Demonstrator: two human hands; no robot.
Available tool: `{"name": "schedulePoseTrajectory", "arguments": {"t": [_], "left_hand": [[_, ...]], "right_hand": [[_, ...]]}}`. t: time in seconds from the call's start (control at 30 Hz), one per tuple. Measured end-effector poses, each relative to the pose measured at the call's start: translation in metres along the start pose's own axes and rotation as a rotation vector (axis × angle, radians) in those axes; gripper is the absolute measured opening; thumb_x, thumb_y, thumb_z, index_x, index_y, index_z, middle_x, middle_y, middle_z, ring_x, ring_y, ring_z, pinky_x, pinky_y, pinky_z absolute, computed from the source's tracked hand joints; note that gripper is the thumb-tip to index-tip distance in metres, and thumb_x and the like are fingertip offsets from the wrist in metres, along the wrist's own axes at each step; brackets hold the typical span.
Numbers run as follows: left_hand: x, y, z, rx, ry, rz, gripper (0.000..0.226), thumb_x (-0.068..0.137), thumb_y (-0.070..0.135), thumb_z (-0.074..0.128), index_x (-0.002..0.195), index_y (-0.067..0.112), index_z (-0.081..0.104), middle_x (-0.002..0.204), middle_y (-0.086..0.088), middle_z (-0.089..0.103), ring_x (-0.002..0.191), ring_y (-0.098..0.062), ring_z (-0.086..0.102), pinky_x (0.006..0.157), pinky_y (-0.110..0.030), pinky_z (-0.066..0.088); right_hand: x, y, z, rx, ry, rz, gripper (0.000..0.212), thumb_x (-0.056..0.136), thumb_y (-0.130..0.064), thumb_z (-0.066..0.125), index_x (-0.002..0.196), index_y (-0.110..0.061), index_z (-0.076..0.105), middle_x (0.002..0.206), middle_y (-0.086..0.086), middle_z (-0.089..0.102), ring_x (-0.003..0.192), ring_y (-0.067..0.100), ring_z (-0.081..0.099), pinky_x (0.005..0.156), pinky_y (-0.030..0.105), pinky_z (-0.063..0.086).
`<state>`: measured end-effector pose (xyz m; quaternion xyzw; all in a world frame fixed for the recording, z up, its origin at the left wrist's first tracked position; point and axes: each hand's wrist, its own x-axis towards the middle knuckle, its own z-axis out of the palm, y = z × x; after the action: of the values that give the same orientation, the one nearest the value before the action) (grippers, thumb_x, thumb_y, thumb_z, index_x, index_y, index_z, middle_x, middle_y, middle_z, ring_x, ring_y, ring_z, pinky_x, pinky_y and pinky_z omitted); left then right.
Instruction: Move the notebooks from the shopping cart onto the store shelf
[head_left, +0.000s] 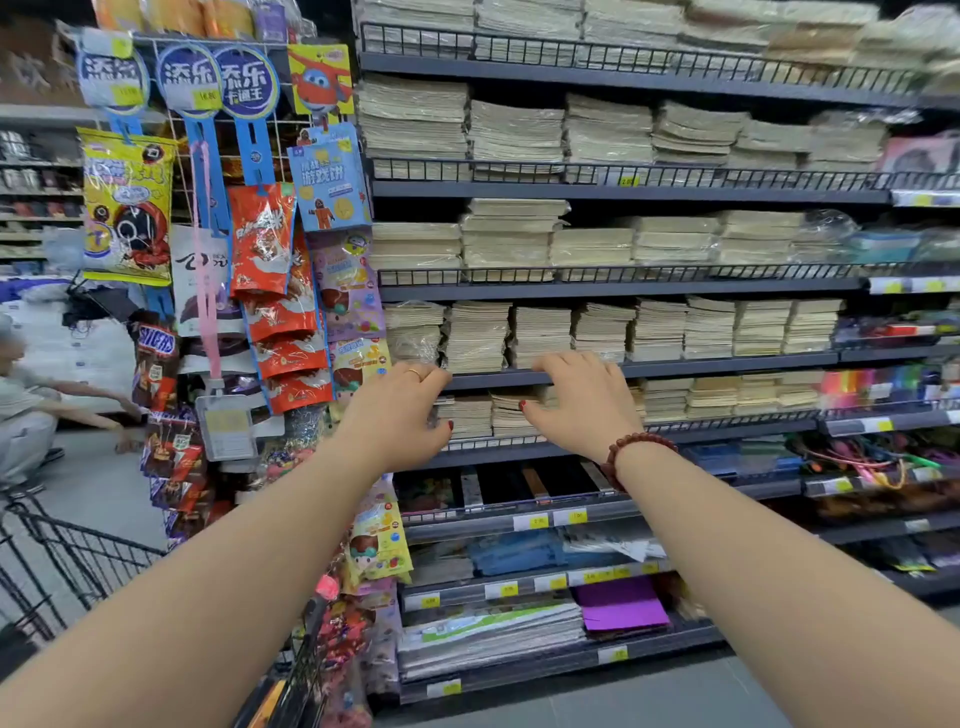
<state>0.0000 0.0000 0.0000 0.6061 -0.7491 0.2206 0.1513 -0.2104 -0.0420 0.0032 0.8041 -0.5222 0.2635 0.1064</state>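
**Hands at the notebook stacks, mid-shelf**

Both hands flank two short stacks of notebooks (488, 418) on a low shelf (519, 453), under the board above. The left hand (400, 410) has its fingers curled in toward the stacks' left side, with the tips hidden, so whether it grips anything cannot be told. The right hand (576, 400) is spread, its fingers bent over the gap and its thumb just beside the right stack. No notebooks show in the corner of the cart (78, 556) that is in view at lower left.

The likely trouble is the stacks themselves. Thin, soft-covered books probably slide on each other, and uneven pressure from the sides could fan them or tip the top copies over the low wire rail (493, 442). The tight gap under the upper board leaves little room for knuckles. The crowded snack rack (270, 291) hangs close to the left forearm, and a careless withdrawal could brush packets loose.

The notebooks are flat, cream-edged rectangles, and some higher stacks are wrapped in glossy film. The shelves are dark, smooth metal.
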Motion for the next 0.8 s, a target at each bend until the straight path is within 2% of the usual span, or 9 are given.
{"name": "schedulePoseTrajectory", "arguments": {"t": [0.2,0.33,0.47,0.73,0.8], "left_hand": [[0.015,0.007,0.001,0.010,-0.015,0.009,0.055,0.086,0.044,0.050,0.135,0.020,0.040,0.126,-0.003,0.055,0.116,-0.024,0.048,0.084,-0.037,0.048],[0.022,0.007,-0.001,0.012,0.013,0.013,0.054,0.087,0.042,0.049,0.135,0.019,0.040,0.129,-0.003,0.053,0.115,-0.024,0.049,0.080,-0.036,0.046],[0.020,0.002,0.005,0.026,0.018,0.013,0.057,0.086,0.042,0.049,0.137,0.020,0.039,0.129,-0.004,0.054,0.116,-0.025,0.048,0.084,-0.037,0.046],[-0.027,-0.033,0.035,0.013,-0.082,-0.108,0.056,0.086,0.039,0.050,0.137,0.017,0.041,0.134,-0.006,0.051,0.122,-0.026,0.045,0.091,-0.038,0.043],[-0.044,-0.049,0.042,0.021,-0.112,-0.149,0.057,0.087,0.038,0.050,0.139,0.017,0.039,0.136,-0.005,0.050,0.122,-0.026,0.046,0.087,-0.036,0.044]], "right_hand": [[0.001,0.012,-0.005,0.004,0.041,-0.004,0.048,0.086,-0.048,0.051,0.129,-0.027,0.047,0.129,-0.005,0.052,0.125,0.019,0.040,0.103,0.038,0.028],[0.005,0.012,-0.003,-0.002,0.039,-0.016,0.048,0.086,-0.048,0.051,0.129,-0.027,0.047,0.129,-0.004,0.052,0.125,0.020,0.039,0.104,0.038,0.027],[0.008,0.006,0.005,0.000,0.028,-0.025,0.048,0.086,-0.048,0.050,0.129,-0.025,0.048,0.128,-0.003,0.053,0.124,0.021,0.040,0.103,0.039,0.028],[0.013,-0.027,0.057,0.058,-0.061,-0.089,0.049,0.085,-0.048,0.052,0.128,-0.024,0.049,0.126,0.000,0.054,0.120,0.024,0.043,0.097,0.039,0.032],[0.011,-0.045,0.075,0.085,-0.098,-0.109,0.049,0.085,-0.047,0.053,0.127,-0.023,0.050,0.127,0.001,0.054,0.120,0.025,0.043,0.098,0.039,0.032]]}}
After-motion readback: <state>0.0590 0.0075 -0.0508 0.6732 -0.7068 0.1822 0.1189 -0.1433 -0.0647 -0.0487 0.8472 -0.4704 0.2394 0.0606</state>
